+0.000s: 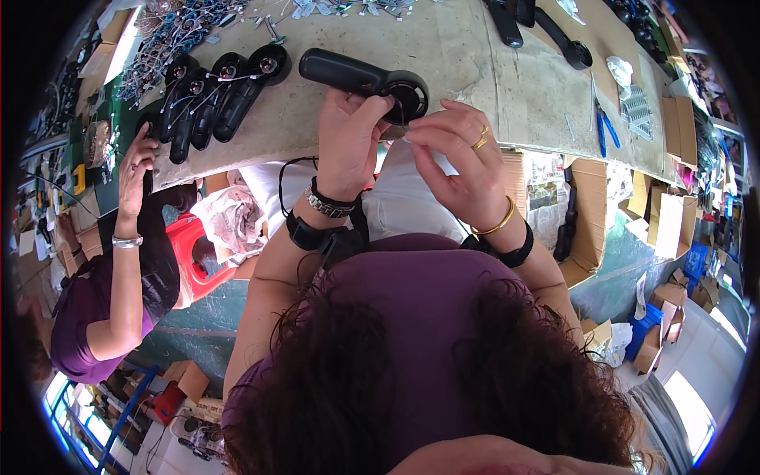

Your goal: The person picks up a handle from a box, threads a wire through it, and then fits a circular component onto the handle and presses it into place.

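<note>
A black handheld fan housing (342,71), with a long rounded handle and a round open head, lies tilted over the near edge of the workbench. My left hand (347,150) grips it from below, the thumb pressed against the head's rim. Just right of the head, my right hand (467,162) has thumb and fingertips pinched together on a thin wire (401,119) that runs out of the round head. The wire's end is mostly hidden by the fingertips.
Several black fan housings with wired motors (237,91) lie at left, near a tangle of wires (178,43). A co-worker's hand (136,166) reaches to the bench (491,95) there. Blue-handled pliers (604,131) lie at right, above an open cardboard box (590,210).
</note>
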Demonstrator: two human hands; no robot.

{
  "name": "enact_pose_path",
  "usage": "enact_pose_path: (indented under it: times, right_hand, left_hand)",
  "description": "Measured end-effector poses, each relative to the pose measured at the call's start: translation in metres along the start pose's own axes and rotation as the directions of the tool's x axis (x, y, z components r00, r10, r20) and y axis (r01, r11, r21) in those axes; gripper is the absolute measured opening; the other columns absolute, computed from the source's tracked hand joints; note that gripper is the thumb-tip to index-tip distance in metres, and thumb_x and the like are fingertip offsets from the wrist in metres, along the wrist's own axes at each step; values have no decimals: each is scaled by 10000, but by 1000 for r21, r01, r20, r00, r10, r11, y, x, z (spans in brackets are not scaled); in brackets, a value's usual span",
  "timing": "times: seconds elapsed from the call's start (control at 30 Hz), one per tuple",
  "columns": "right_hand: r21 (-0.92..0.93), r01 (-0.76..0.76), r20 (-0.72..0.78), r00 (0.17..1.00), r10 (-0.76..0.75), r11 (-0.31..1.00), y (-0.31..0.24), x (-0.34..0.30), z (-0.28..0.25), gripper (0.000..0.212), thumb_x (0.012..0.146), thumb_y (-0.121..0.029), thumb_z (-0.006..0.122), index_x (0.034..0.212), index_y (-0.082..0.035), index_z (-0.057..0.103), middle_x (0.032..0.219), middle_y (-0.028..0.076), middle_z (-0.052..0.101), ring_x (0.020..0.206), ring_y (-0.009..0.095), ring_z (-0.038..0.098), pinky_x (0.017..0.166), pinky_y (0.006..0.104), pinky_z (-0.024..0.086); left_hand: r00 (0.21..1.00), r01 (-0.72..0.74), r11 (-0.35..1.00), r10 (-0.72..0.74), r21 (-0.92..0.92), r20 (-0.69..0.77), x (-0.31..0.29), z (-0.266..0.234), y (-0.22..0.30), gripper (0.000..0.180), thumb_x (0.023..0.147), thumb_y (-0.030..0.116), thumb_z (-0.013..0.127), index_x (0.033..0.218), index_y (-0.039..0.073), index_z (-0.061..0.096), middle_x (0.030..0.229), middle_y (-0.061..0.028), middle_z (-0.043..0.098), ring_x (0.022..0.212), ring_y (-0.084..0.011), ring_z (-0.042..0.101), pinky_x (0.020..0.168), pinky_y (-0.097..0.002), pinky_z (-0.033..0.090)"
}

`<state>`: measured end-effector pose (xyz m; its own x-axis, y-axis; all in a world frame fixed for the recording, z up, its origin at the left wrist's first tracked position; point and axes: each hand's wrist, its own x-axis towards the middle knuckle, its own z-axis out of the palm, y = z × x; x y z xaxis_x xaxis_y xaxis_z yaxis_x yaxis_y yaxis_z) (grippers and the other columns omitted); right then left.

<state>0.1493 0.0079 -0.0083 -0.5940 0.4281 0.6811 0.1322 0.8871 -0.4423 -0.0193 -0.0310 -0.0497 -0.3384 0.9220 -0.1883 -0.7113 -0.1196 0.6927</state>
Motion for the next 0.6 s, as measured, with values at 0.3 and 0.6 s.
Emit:
enact_pose_path:
  times: [0.3,0.6]
  right_hand:
    - [377,-502,-78,820,567,778,1,-2,-1,158,893,38,738,1041,16,686,1006,92,728,949,173,705,818,278,566]
    - [647,-684,172,561,810,336,13,3,-1,182,927,-4,728,1097,49,689,975,112,749,809,158,733,719,232,566]
  left_hand:
    - [991,-98,994,92,56,99,-4,6,-3,441,883,-103,671,1267,45,514,1232,-102,624,1051,-174,663,882,-297,558]
    - [966,-199,967,166,159,197,-6,10,-5,528,885,-119,668,1352,45,484,1309,-100,585,1162,-189,624,947,-318,539]
